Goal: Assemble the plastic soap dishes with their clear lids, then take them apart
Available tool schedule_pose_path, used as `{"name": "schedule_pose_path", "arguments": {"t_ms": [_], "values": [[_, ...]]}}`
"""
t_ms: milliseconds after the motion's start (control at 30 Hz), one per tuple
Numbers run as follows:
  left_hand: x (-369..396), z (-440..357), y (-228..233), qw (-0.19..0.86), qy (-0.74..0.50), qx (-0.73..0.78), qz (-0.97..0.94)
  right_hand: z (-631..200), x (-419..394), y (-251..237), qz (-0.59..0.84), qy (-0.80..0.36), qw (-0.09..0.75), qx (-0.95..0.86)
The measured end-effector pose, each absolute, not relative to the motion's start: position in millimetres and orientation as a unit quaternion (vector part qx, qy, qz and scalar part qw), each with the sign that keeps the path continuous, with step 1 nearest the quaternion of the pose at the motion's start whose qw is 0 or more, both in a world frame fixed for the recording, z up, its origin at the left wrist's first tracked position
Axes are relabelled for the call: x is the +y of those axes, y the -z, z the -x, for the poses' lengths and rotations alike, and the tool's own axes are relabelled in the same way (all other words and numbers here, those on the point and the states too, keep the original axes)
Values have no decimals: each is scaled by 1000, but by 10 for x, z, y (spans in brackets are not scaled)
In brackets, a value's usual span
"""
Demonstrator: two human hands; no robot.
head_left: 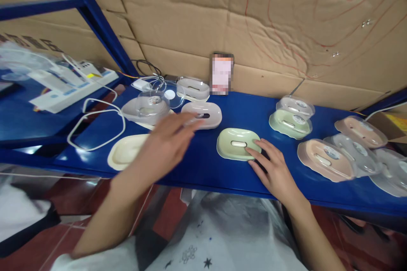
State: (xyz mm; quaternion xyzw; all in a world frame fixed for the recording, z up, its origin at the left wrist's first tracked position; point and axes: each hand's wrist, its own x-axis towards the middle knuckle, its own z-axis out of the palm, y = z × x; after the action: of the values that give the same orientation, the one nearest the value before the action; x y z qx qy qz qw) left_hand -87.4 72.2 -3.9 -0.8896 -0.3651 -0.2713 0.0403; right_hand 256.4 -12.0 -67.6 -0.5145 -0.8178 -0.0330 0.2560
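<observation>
The left hand (167, 137) hovers open above the blue desk (203, 169), fingers spread and stretched toward the far right, holding nothing; it is blurred. Its fingertips reach over the near edge of a white soap dish (203, 114) that lies just beyond it. Near and to the left of that hand lies a cream soap dish (125, 152), partly covered by the wrist.

The right hand (273, 169) rests flat on the desk, fingers loosely spread and open, with no grip on anything. Its fingertips touch the near right rim of a green soap dish (238, 144), which sits in the middle of the desk between the two hands.

Farther left, a clear lidded dish (146, 108) stands beside a white cable (95, 125) looped over the desk's left end. Another clear dish (193, 88) sits at the far edge, next to a small blurred card (221, 73) leaning on the cardboard wall (286, 21).

To the right, a second green dish (290, 123) lies with a clear lid (295, 106) just behind it. Further right are pink dishes (326, 159), some under clear covers, crowded together and overlapping toward the right end.
</observation>
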Motion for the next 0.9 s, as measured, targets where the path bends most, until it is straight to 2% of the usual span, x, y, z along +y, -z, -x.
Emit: {"name": "schedule_pose_path", "arguments": {"t_ms": [67, 133, 333, 467, 600, 700, 900], "values": [[908, 1177, -122, 90, 244, -443, 858, -2559, -122, 671, 508, 29, 253, -823], [1131, 1413, -244, 96, 186, -493, 844, -2557, -122, 674, 504, 24, 252, -826], [1622, 1559, -224, 21, 50, -603, 796, -2565, -124, 700, 502, 17, 265, -823], [1568, 1474, -113, 26, 109, -587, 802, -2555, -128, 686, 503, 11, 261, -824], [1234, 1366, -252, 71, 245, -570, 781, -2544, -132, 651, 503, 3, 265, -823], [934, 1121, -364, 70, 351, -456, 815, -2550, -160, 635, 495, -1, 261, -829], [730, 353, -49, -111, 321, -96, 936, -2580, -249, 632, 515, 23, 346, -783]]}}
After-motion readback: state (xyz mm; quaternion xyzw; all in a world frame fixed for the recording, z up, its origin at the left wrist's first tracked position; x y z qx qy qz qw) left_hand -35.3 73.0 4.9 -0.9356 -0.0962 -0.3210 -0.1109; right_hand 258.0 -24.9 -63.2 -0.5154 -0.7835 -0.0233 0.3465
